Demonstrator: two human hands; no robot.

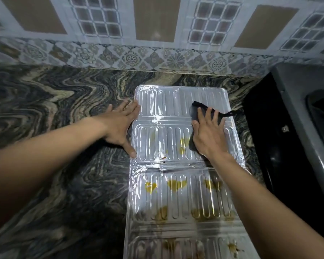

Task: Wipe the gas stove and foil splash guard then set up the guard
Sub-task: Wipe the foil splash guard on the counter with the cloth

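Note:
The silver foil splash guard [168, 109] lies flat and unfolded on the marble counter, ribbed panels running from the wall toward me. Yellow and brown stains mark its middle and near panels. My right hand [209, 136] presses a dark cloth [200, 110] flat on the right side of the far panels, fingers spread on top of it. My left hand [120, 126] rests with fingers apart against the guard's left edge, thumb touching the rim. The black gas stove [281, 146] sits to the right of the guard, partly cut off.
The dark swirled marble counter [54, 109] stretches to the left. A patterned tile wall [157, 34] rises behind. The stove's grey frame and a burner [322, 113] show at the far right edge.

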